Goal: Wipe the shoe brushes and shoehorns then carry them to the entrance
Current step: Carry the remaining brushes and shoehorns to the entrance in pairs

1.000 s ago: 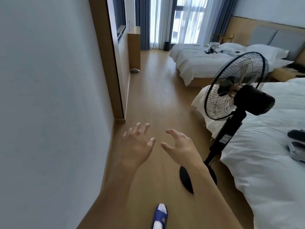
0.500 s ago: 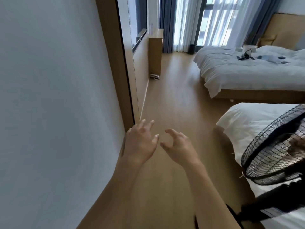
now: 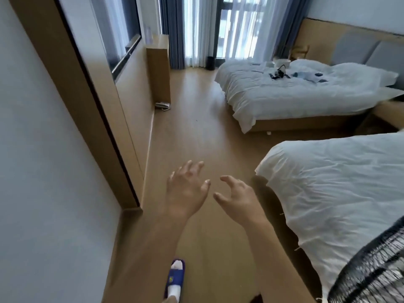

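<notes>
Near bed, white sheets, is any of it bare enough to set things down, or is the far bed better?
The near white-sheeted bed shows bare sheet from its corner by the wooden floor back to the black fan grille. The far white bed is cluttered near its pillows; its foot end is bare.

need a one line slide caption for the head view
Head view: both bare hands, left hand and right hand, held out empty over a wooden floor between wall and beds.

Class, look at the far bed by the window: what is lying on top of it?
On the far bed lie a black tangled item, bluish cloth and a white container. Too small to identify; anything beneath the duvet is hidden.
</notes>
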`<state>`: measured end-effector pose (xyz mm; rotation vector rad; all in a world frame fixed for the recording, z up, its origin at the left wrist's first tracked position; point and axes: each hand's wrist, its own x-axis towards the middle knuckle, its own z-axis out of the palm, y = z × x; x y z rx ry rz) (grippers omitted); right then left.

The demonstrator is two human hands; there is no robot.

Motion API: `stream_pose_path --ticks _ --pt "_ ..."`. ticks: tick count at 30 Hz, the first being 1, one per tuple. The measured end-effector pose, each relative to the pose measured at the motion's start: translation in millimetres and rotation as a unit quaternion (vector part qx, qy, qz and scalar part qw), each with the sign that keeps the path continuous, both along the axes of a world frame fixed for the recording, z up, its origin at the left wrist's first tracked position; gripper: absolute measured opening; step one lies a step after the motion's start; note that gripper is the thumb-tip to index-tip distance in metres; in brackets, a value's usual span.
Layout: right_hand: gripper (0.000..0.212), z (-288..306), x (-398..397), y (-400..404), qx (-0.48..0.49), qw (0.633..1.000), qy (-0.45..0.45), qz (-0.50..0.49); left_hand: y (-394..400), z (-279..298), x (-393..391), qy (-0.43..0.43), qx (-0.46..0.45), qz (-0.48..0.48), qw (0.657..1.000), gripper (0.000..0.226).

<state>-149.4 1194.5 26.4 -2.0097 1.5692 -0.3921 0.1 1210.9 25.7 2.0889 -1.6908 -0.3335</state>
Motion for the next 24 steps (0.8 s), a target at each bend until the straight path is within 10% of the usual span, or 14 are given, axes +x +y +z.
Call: stream_pose_path --ticks 24 --pt "0.058 -12 18 -449 0.010 0.988 -0.030 -0.154 -480 -3 27 0.007 -0.003 -0.134 0.991 0.054"
